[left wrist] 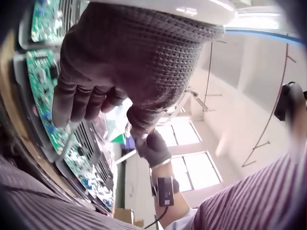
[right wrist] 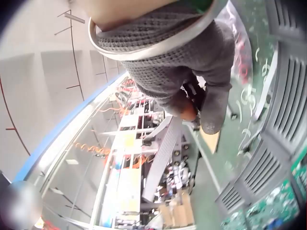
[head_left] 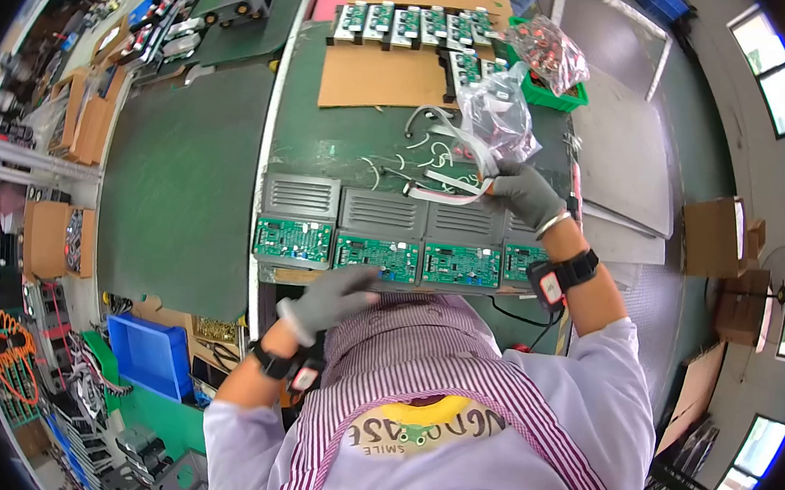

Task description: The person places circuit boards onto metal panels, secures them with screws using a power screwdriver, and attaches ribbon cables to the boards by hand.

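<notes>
In the head view my right hand (head_left: 527, 196) pinches a flat ribbon cable (head_left: 448, 197) above the bench. The right wrist view shows my gloved right hand (right wrist: 184, 72) with thumb and fingers closed round a dark connector, and the striped ribbon (right wrist: 163, 158) stretching away from it. My left hand (head_left: 336, 301), gloved in grey, hovers at the bench's near edge beside a green circuit board (head_left: 377, 257); its fingers are extended and hold nothing. Several such boards lie in a row against grey slotted housings (head_left: 383, 213). In the left wrist view, the left hand (left wrist: 129, 57) hides part of that row.
Loose cables and white ties (head_left: 440, 152) lie mid-bench. Behind them are a clear plastic bag (head_left: 500, 114), a green crate (head_left: 555, 98) holding a bag of orange-red parts, and cardboard (head_left: 369, 84) with smaller boards. A blue bin (head_left: 149, 356) stands at lower left.
</notes>
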